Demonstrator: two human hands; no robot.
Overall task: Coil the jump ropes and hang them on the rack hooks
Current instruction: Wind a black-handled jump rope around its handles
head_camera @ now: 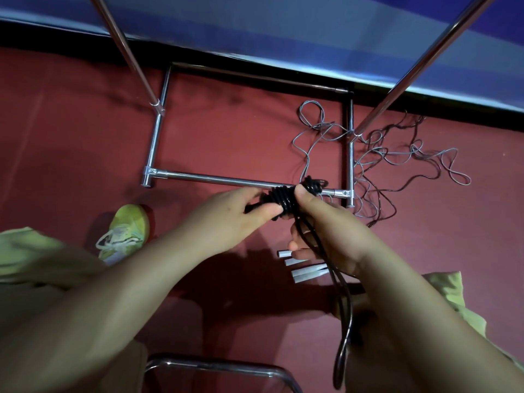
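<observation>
A black jump rope (285, 199) is wound into a tight bundle held between both hands above the floor. My left hand (229, 219) grips the bundle's left end, thumb on top. My right hand (326, 234) pinches the right end, and a long black loop (341, 330) hangs down from it toward the bottom of the view. Several thin grey and dark jump ropes (377, 163) lie tangled on the floor at the right. Their white handles (304, 272) lie below my right hand. The chrome rack (226, 180) stands in front of me; its hooks are out of view.
The rack's base frame lies on the red floor (85, 123), with two slanted uprights (127, 52) rising out of view. A green shoe (124, 234) is at the left. A chrome curved bar (215, 364) sits at the bottom edge. A blue wall (283, 29) runs behind.
</observation>
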